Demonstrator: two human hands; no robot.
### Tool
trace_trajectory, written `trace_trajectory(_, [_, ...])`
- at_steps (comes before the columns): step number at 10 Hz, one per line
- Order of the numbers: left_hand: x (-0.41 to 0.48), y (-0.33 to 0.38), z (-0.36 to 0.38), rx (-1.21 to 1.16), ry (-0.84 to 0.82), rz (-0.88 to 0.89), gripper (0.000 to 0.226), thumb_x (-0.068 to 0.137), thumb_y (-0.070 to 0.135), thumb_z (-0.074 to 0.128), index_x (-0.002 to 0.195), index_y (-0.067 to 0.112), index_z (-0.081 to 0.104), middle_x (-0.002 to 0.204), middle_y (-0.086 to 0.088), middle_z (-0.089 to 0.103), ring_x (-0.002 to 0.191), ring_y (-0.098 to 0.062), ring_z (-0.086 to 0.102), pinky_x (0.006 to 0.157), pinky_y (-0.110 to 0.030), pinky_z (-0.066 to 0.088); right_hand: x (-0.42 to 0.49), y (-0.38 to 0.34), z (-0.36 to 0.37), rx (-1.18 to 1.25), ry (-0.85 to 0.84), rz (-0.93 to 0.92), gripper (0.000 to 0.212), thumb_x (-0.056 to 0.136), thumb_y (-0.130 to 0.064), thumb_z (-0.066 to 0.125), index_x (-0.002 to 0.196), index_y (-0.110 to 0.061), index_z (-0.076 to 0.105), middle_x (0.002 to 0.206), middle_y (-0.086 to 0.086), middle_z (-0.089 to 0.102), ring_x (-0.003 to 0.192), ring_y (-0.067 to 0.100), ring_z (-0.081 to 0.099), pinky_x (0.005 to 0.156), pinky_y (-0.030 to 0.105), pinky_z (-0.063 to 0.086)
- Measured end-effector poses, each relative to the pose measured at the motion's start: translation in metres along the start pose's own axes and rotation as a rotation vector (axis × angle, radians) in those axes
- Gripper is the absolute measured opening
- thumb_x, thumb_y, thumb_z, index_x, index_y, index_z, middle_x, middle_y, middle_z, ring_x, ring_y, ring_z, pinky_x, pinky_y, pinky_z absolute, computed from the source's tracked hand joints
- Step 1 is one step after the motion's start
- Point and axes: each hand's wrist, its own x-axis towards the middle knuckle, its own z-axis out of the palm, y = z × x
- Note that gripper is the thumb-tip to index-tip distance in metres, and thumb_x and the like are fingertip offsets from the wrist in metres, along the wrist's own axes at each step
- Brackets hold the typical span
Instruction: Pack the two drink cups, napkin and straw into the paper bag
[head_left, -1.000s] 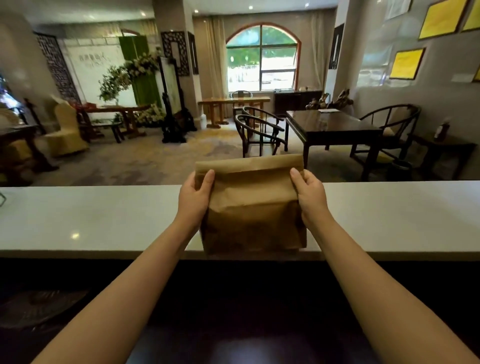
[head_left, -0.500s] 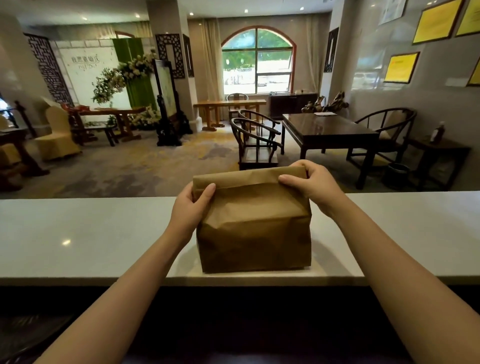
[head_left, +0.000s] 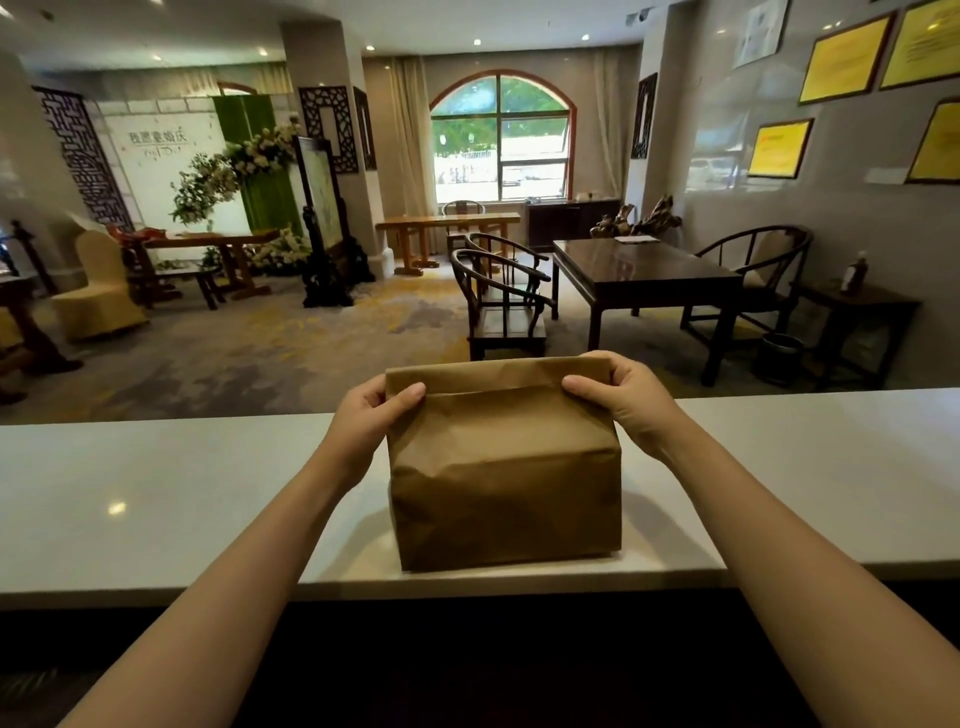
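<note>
Both hands now pinch the folded top corners of the bag (head_left: 504, 467), which stands upright on the white counter (head_left: 156, 493) near its front edge. Earlier the left hand (head_left: 371, 421) lay on the side; now, like the right hand (head_left: 623, 402), it grips the flap. Cups, napkin and straw are out of sight, probably inside; packing looks nearly finished.

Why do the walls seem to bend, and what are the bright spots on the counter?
Head view: the wide-angle lens bows the edges, so pillars and wall frames lean. Ceiling lights glare as small spots on the glossy white counter. The arched window is overexposed. The paper bag casts a soft shadow on the counter.
</note>
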Motion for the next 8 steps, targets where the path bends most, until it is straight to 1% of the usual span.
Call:
trace_trajectory(1, [0.006, 0.009, -0.003, 0.032, -0.051, 0.002, 0.011, 0.085, 0.020, 0.062, 0.094, 0.025, 0.066, 0.090, 0.003, 0.068, 0.084, -0.010, 0.065, 0.066, -0.016, 0.055, -0.001, -0.007, -0.004, -0.009, -0.024, 0.018, 0.017, 0.084, -0.010, 0.063, 0.091, -0.025, 0.065, 0.086, -0.005, 0.067, 0.071, -0.001, 0.068, 0.058, 0.011, 0.052])
trace_trajectory(2, [0.011, 0.008, -0.002, 0.061, -0.050, 0.020, 0.016, 0.089, 0.015, 0.055, 0.097, 0.023, 0.066, 0.095, -0.002, 0.068, 0.089, -0.016, 0.064, 0.069, -0.017, 0.056, 0.001, -0.008, -0.005, -0.050, -0.027, 0.017, 0.016, 0.085, -0.009, 0.061, 0.100, -0.014, 0.067, 0.084, -0.004, 0.068, 0.066, -0.005, 0.067, 0.056, 0.009, 0.051])
trace_trajectory(3, [0.011, 0.005, 0.000, 0.047, -0.031, 0.009, 0.016, 0.090, 0.014, 0.054, 0.100, 0.020, 0.065, 0.096, -0.004, 0.068, 0.087, -0.015, 0.065, 0.067, -0.017, 0.056, 0.001, -0.010, -0.005, -0.076, -0.038, 0.017, 0.012, 0.085, -0.010, 0.062, 0.093, -0.017, 0.068, 0.083, -0.003, 0.068, 0.066, -0.004, 0.068, 0.055, 0.009, 0.050])
trace_trajectory(4, [0.008, 0.009, -0.001, 0.056, -0.058, 0.011, 0.017, 0.091, 0.013, 0.053, 0.099, 0.021, 0.065, 0.094, -0.003, 0.068, 0.083, -0.012, 0.066, 0.065, -0.016, 0.055, 0.001, -0.012, -0.007, -0.135, -0.051, 0.031, 0.010, 0.085, -0.013, 0.063, 0.092, -0.017, 0.068, 0.084, -0.002, 0.068, 0.074, 0.005, 0.066, 0.056, 0.011, 0.051])
trace_trajectory(5, [0.005, 0.016, -0.005, 0.138, -0.084, -0.010, 0.014, 0.089, 0.019, 0.056, 0.098, 0.023, 0.066, 0.096, -0.005, 0.068, 0.093, -0.023, 0.064, 0.070, -0.021, 0.056, 0.000, -0.017, -0.012, -0.197, -0.078, 0.040, 0.007, 0.086, -0.015, 0.063, 0.091, -0.018, 0.067, 0.085, -0.001, 0.068, 0.081, 0.011, 0.065, 0.059, 0.014, 0.053])
trace_trajectory(6, [0.003, 0.033, -0.013, 0.261, -0.188, -0.067, 0.032, 0.069, 0.047, 0.071, 0.095, 0.029, 0.068, 0.097, -0.003, 0.068, 0.098, -0.025, 0.064, 0.072, -0.024, 0.055, 0.001, -0.032, -0.024, -0.345, -0.190, 0.122, 0.009, 0.085, -0.016, 0.064, 0.094, -0.016, 0.066, 0.089, 0.000, 0.069, 0.085, 0.014, 0.067, 0.067, 0.018, 0.055])
trace_trajectory(7, [0.007, 0.062, -0.015, 0.412, -0.338, -0.123, 0.058, 0.045, 0.063, 0.074, 0.097, 0.040, 0.065, 0.109, 0.004, 0.062, 0.104, -0.016, 0.059, 0.075, -0.023, 0.053, 0.007, -0.056, -0.036, -0.497, -0.318, 0.220, 0.022, 0.083, -0.018, 0.067, 0.105, -0.015, 0.064, 0.099, 0.003, 0.067, 0.095, 0.018, 0.066, 0.081, 0.025, 0.056])
trace_trajectory(8, [0.013, 0.088, -0.005, 0.679, -0.402, -0.140, 0.056, 0.068, 0.054, 0.068, 0.117, 0.030, 0.057, 0.123, -0.001, 0.057, 0.113, -0.018, 0.054, 0.094, -0.033, 0.047, 0.009, -0.080, -0.037, -0.697, -0.389, 0.280, 0.047, 0.083, -0.024, 0.067, 0.127, -0.016, 0.052, 0.117, 0.002, 0.058, 0.107, 0.017, 0.058, 0.091, 0.029, 0.051])
